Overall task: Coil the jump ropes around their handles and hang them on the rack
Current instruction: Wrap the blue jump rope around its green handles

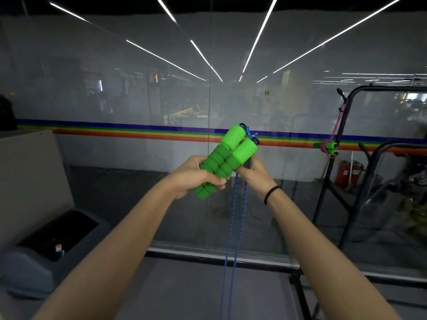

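- The glass wall point(115, 93) is standing across the whole front, from 9 o'clock to 3 o'clock of the handles point(225, 158), and is blocking all forward passage.
- The black rack point(346, 139) is standing at 3 o'clock, well apart from the handles; open air is lying between them.
- A coiled pink rope point(328, 146) is hanging on the rack's near post at 3 o'clock.
- The blue rope point(233, 227) is hanging toward 6 o'clock, crossing the gap between the left hand point(196, 176) and the right hand point(256, 172).
- A beige cabinet point(27, 169) and a grey bin point(34, 262) are bounding the side from 9 to 8 o'clock.
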`<state>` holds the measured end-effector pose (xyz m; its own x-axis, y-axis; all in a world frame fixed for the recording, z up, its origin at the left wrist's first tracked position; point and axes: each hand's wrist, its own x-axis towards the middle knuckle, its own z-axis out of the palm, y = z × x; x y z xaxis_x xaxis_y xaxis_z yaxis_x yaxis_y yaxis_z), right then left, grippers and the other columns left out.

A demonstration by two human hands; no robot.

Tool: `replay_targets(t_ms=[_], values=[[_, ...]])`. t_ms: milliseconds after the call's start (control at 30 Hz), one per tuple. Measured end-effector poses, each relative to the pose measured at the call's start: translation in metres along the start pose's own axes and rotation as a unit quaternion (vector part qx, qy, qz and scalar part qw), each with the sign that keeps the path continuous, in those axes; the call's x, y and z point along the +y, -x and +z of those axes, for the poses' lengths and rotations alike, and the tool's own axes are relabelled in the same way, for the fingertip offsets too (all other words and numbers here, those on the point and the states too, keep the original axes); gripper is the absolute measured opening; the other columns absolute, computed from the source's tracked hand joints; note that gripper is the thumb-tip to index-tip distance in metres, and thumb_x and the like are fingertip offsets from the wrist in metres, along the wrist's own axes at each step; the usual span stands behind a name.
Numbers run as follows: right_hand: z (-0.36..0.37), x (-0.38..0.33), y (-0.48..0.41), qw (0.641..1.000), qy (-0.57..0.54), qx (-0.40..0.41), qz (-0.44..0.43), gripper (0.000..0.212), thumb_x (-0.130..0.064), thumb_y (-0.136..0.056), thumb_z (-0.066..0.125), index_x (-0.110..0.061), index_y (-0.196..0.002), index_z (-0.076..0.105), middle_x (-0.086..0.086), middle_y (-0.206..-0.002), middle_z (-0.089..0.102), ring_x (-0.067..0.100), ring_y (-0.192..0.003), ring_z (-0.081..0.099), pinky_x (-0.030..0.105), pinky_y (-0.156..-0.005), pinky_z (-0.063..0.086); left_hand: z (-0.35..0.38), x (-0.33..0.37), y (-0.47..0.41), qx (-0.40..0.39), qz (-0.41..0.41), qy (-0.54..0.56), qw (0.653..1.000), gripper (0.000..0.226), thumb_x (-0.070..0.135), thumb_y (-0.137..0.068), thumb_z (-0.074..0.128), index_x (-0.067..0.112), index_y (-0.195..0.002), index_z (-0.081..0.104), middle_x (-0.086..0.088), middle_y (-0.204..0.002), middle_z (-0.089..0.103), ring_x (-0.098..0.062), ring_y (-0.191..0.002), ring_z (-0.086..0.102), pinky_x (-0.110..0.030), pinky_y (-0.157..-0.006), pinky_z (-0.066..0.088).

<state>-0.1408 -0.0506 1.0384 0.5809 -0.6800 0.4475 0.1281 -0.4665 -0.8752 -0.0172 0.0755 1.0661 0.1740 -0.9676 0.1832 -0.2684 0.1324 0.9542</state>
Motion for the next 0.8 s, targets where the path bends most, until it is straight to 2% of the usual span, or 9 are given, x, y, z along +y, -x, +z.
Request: replay_targets(t_ms=[67, 100, 167, 300, 400, 500, 600, 700, 800], values=[[0.001, 0.005, -0.002, 0.999, -0.029, -0.031, 0.007, 0.005, -0.009, -0.087, 0.056, -0.011, -0.091, 0.059, -0.008, -0.072, 0.069, 0.002, -0.066, 0.061, 0.022, -0.067, 0.047, 0.000, 0.003, 0.001, -0.004, 0.014, 0.001, 1.000, 0.025, -0.010, -0.077, 0.064, -0.003, -0.101, 0.064, -0.016, -0.093, 0.070, -0.018, -0.071, 0.069, -0.025, -0.068, 0.056], [0.003, 0.006, 0.001, 0.998, -0.043, -0.033, 0.007, 0.017, -0.010, -0.093, 0.049, -0.013, -0.078, 0.057, -0.008, -0.057, 0.064, 0.004, -0.053, 0.057, 0.027, -0.062, 0.045, -0.001, 0.004, 0.002, -0.007, 0.020, -0.001, 1.000, 0.025, -0.009, -0.077, 0.064, -0.004, -0.101, 0.064, -0.017, -0.095, 0.070, -0.020, -0.076, 0.069, -0.026, -0.070, 0.056], [0.001, 0.006, 0.012, 0.994, -0.097, -0.044, 0.013, 0.027, -0.019, -0.097, 0.041, -0.014, -0.073, 0.053, -0.009, -0.044, 0.047, 0.006, -0.040, 0.042, 0.027, -0.054, 0.044, -0.005, 0.005, 0.006, -0.002, 0.016, 0.000, 1.000, 0.025, -0.006, -0.078, 0.065, 0.000, -0.102, 0.065, -0.015, -0.099, 0.071, -0.021, -0.080, 0.070, -0.025, -0.071, 0.057], [-0.007, 0.016, 0.034, 0.996, -0.088, -0.019, 0.000, 0.036, -0.032, -0.100, 0.027, -0.015, -0.085, 0.055, -0.008, -0.049, 0.032, 0.007, -0.040, 0.029, 0.022, -0.043, 0.039, -0.011, 0.003, 0.017, -0.002, 0.006, 0.017, 1.000, 0.030, -0.002, -0.079, 0.065, 0.007, -0.107, 0.063, -0.006, -0.100, 0.073, -0.021, -0.084, 0.071, -0.025, -0.072, 0.057], [-0.005, 0.027, 0.055, 0.997, 0.066, 0.012, -0.031, 0.036, -0.035, -0.100, 0.027, -0.024, -0.078, 0.054, -0.005, -0.055, 0.039, 0.002, -0.040, 0.037, 0.026, -0.044, 0.039, -0.007, 0.002, 0.021, -0.002, -0.004, 0.045, 0.999, 0.031, -0.003, -0.080, 0.062, 0.007, -0.109, 0.062, -0.006, -0.096, 0.074, -0.023, -0.083, 0.072, -0.028, -0.074, 0.058], [-0.002, 0.023, 0.074, 0.976, 0.211, -0.034, -0.029, 0.032, -0.035, -0.099, 0.029, -0.023, -0.081, 0.052, -0.002, -0.059, 0.047, 0.010, -0.050, 0.049, 0.036, -0.057, 0.049, 0.004, 0.001, 0.021, 0.018, -0.006, 0.059, 0.998, 0.028, -0.003, -0.080, 0.062, 0.007, -0.106, 0.063, -0.007, -0.092, 0.074, -0.021, -0.076, 0.072, -0.027, -0.070, 0.058], [0.003, 0.019, 0.086, 0.959, 0.265, -0.100, -0.008, 0.027, -0.033, -0.099, 0.030, -0.018, -0.091, 0.052, -0.001, -0.063, 0.049, 0.022, -0.063, 0.051, 0.047, -0.069, 0.053, 0.017, -0.002, 0.018, 0.070, -0.003, 0.084, 0.994, 0.023, -0.003, -0.080, 0.063, 0.007, -0.101, 0.064, -0.005, -0.084, 0.074, -0.017, -0.068, 0.070, -0.026, -0.065, 0.058], [0.004, 0.017, 0.094, 0.953, 0.269, -0.143, 0.006, 0.027, -0.033, -0.099, 0.029, -0.018, -0.092, 0.050, -0.005, -0.063, 0.046, 0.021, -0.065, 0.051, 0.046, -0.072, 0.054, 0.021, 0.001, 0.014, 0.132, 0.012, 0.113, 0.985, 0.019, -0.002, -0.080, 0.064, 0.006, -0.097, 0.064, -0.006, -0.082, 0.073, -0.017, -0.063, 0.067, -0.027, -0.063, 0.057], [-0.002, 0.021, 0.101, 0.944, 0.283, -0.167, 0.010, 0.025, -0.033, -0.099, 0.027, -0.020, -0.090, 0.047, -0.005, -0.061, 0.046, 0.017, -0.057, 0.048, 0.040, -0.066, 0.051, 0.022, 0.008, 0.013, 0.149, 0.026, 0.086, 0.985, 0.018, -0.002, -0.080, 0.065, 0.006, -0.096, 0.064, -0.008, -0.086, 0.072, -0.014, -0.061, 0.066, -0.026, -0.063, 0.057]])
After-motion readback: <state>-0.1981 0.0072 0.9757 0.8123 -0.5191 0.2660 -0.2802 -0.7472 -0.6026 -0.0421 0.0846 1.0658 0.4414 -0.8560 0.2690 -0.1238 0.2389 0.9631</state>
